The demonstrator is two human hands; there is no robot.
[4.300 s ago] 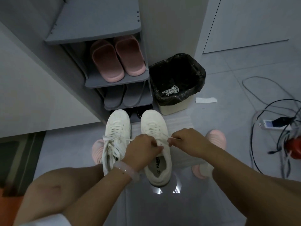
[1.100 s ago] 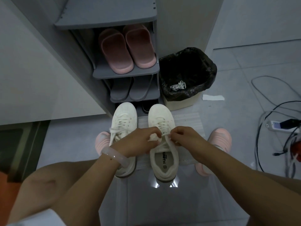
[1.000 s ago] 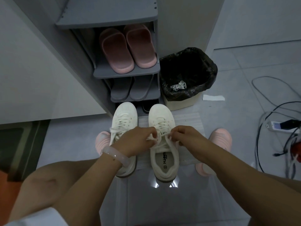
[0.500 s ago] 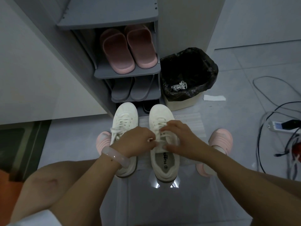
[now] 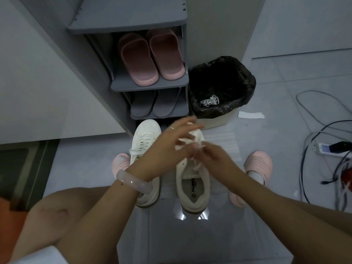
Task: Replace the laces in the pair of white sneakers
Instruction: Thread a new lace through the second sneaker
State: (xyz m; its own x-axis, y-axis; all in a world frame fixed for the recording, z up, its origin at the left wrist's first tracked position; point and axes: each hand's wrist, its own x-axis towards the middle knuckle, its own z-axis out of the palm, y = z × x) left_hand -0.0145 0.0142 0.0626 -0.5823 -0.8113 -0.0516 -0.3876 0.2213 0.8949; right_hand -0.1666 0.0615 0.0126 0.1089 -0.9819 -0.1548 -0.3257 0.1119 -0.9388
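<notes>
Dim, flat, greyish light leaves only soft shadows, two small glare spots shine on the floor (image 5: 190, 216) behind the sneakers, both hands' fingers (image 5: 182, 128) are motion-blurred, perhaps gripping lace, and straight lines bow toward the edges.

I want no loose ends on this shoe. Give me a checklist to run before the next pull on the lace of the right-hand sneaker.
1. Both hands at the shoe: ok. Left hand and right hand meet over the right-hand sneaker.
2. Firm hold on the lace: cannot tell, the fingers are blurred by motion.
3. Lace tied: not ok, strands hang loose near the tongue.
4. Left-hand sneaker laced: ok, crossed laces show.
5. Old laces discarded: ok, a white bundle lies in the bin.
6. Sneaker flat on the floor: ok, upright, opening up.
</notes>
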